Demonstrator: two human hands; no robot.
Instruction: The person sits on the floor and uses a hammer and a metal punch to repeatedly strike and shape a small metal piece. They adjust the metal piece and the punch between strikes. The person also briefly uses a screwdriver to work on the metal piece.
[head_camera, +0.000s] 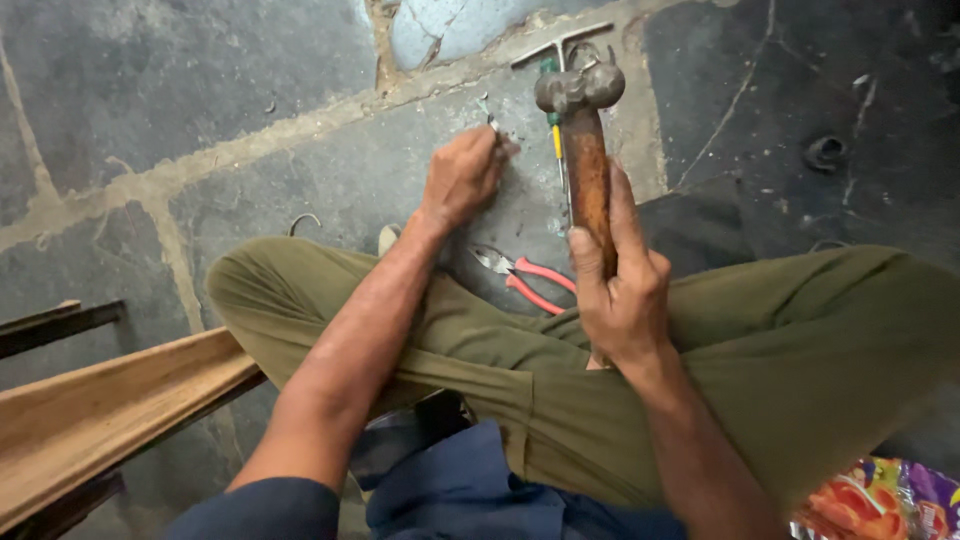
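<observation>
blue cloth (470, 490) and olive trousers (780, 360) fill the near edge of the view, where a person sits cross-legged on a stone floor (200, 90) of dark slabs with pale joints. a bright printed wrapper (880, 500) lies at the lower right, a wooden plank (110, 410) on a dark metal frame at the lower left. the right hand (620, 290) is closed around the wooden handle of a hammer (585, 150), thumb laid along the shaft, the rounded metal head raised above the floor. beyond the knees, red-handled pliers (525, 275) lie on the stone just beside the trousers. the left hand (462, 178) rests farther out on the floor, fingers pinched on a small metal piece (492, 122) held against the stone; what the piece is cannot be told. behind the hammer's head lie a green-and-yellow screwdriver (553, 125) and a t-shaped metal tool (560, 42). a dark ring (825, 152) sits well apart to the right.
</observation>
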